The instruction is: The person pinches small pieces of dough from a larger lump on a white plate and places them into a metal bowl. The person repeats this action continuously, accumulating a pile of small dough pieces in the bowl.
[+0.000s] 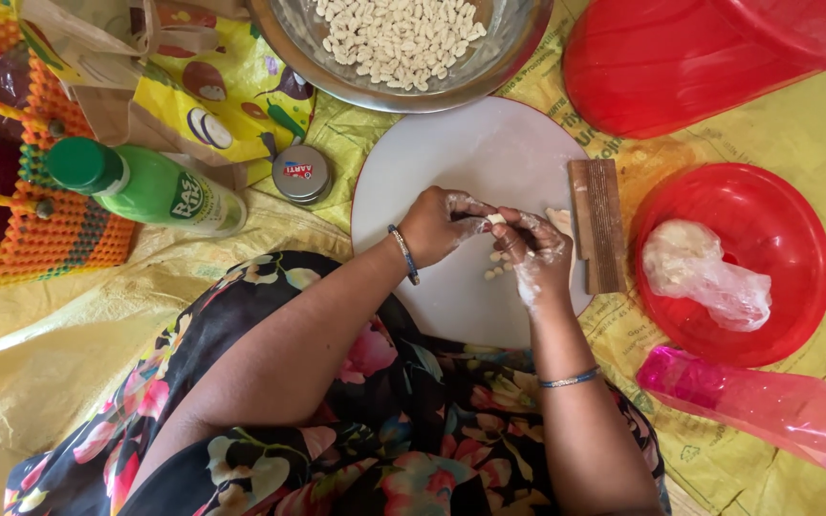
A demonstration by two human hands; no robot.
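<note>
Two floury hands over one round white board — a small pale dough piece pinched between them.

The left hand (442,227) and right hand (539,256) each close their grip on the small pale dough piece (496,220) above the round white board (470,153). About seven shaped bits (495,268) lie below — tiny, off-white, matt. One ridged wooden paddle (597,225) sits beside the right hand; one steel bowl of shaped pieces (400,40) above.

A green bottle (150,186) is lying on its side next to a woven orange basket (54,225), with a small round tin (300,173) sitting just beside it. A red lid (776,215) is holding a crumpled plastic bag (705,272), and a pink plastic bag (767,406) is lying near it on the yellow sheet (59,344).
</note>
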